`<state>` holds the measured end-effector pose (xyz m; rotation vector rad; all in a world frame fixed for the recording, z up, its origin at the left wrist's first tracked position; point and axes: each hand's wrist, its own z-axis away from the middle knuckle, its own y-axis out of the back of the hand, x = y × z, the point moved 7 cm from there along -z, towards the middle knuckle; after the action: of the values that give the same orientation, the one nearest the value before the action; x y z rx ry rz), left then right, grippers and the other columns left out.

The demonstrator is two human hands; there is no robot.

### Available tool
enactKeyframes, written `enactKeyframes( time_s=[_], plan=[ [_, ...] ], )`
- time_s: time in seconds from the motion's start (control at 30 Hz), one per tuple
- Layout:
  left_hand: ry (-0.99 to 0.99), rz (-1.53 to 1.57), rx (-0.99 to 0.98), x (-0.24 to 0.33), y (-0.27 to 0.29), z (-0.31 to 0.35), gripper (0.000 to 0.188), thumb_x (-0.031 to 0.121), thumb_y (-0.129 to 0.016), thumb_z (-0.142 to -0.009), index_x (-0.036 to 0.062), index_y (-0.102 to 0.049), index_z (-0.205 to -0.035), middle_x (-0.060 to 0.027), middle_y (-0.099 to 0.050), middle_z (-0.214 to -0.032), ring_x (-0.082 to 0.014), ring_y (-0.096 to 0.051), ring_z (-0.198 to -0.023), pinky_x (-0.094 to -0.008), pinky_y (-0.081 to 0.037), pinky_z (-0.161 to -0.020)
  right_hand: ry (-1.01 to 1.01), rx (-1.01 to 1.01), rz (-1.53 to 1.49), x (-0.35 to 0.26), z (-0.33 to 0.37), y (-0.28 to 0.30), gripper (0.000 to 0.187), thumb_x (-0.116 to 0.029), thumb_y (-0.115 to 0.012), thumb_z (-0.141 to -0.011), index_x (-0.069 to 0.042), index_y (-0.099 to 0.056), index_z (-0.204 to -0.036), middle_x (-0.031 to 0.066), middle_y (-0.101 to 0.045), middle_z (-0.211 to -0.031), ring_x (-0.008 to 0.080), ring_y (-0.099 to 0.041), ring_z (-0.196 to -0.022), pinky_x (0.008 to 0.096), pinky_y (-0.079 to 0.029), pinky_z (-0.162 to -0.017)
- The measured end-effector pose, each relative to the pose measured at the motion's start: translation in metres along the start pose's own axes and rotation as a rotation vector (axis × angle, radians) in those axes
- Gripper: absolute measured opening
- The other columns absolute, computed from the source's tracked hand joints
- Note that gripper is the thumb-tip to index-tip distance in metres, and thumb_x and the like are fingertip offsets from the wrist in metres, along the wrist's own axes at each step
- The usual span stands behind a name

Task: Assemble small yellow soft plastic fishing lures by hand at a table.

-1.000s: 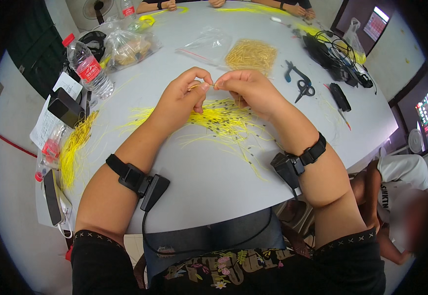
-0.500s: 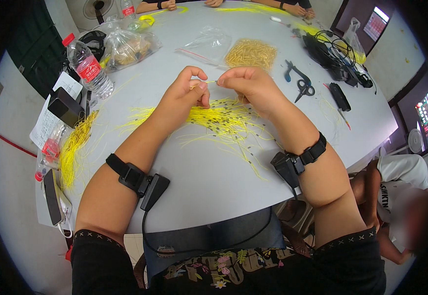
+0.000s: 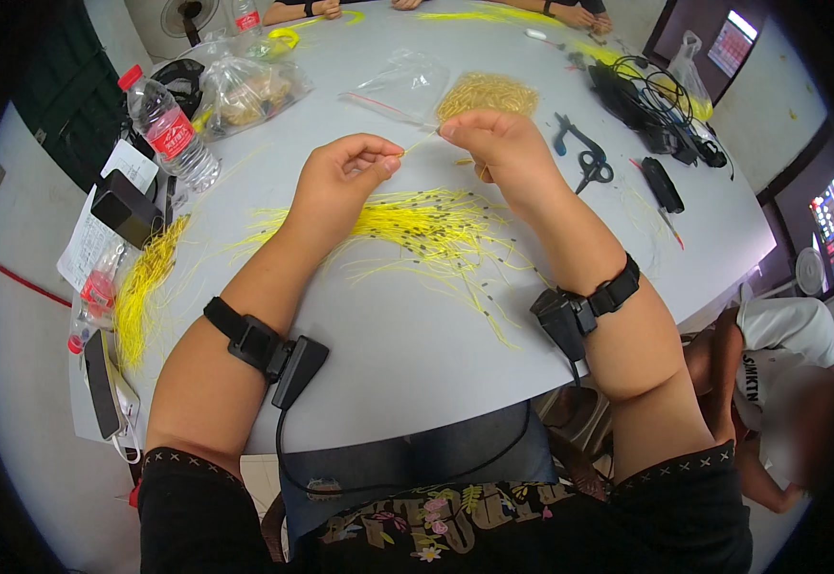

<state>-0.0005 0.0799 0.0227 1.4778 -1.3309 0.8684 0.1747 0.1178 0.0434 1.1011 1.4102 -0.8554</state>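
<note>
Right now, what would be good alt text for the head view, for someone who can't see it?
A person's left hand and right hand hold a thin yellow strand between them above a pale table. On it lie many dark-specked yellow strands; a red-capped bottle stands farther left.

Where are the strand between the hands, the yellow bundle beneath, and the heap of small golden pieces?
Strand (image 3: 421, 142): head view, on its visible middle.
Yellow bundle (image 3: 419, 220): head view, on its dense middle.
Golden pieces (image 3: 489, 94): head view, centre of the heap.
</note>
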Motion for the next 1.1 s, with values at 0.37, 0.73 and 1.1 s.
enactKeyframes(
  time_s=[0.37, 0.73, 1.1],
  plan=[
    [-0.004, -0.012, -0.003, -0.004, -0.001, 0.0, 0.018, 0.007, -0.065, -0.085, -0.0016, -0.068, -0.101, -0.0078, -0.069, -0.092, -0.0111, -0.061, -0.085, -0.0233, -0.048, -0.078, 0.043, 0.007, 0.033, 0.002, -0.002, -0.001, 0.018, -0.021, -0.068, -0.083, -0.006, -0.068, -0.091, -0.0045, -0.057, -0.071, 0.0033, -0.038, -0.053, 0.0192, -0.029, -0.048],
    [-0.046, 0.013, -0.146, 0.008, -0.012, 0.003, 0.017, 0.006, -0.063, -0.086, -0.0031, -0.067, -0.1, -0.0097, -0.067, -0.097, -0.0153, -0.063, -0.093, -0.0264, -0.049, -0.086, 0.044, 0.037, 0.052, 0.0, -0.002, 0.002, 0.016, -0.013, -0.067, -0.083, 0.0, -0.067, -0.092, 0.0009, -0.066, -0.077, 0.005, -0.054, -0.068, 0.0212, -0.042, -0.061],
    [0.068, 0.232, -0.302, -0.003, -0.022, 0.003, 0.02, 0.019, -0.055, -0.093, 0.0017, -0.06, -0.101, -0.003, -0.061, -0.09, -0.0105, -0.059, -0.085, -0.0226, -0.046, -0.078, 0.115, -0.04, 0.174, -0.003, -0.003, -0.004, 0.014, -0.019, -0.067, -0.083, -0.007, -0.069, -0.088, -0.0079, -0.052, -0.063, 0.0017, -0.035, -0.05, 0.0189, -0.027, -0.045]
  ],
)
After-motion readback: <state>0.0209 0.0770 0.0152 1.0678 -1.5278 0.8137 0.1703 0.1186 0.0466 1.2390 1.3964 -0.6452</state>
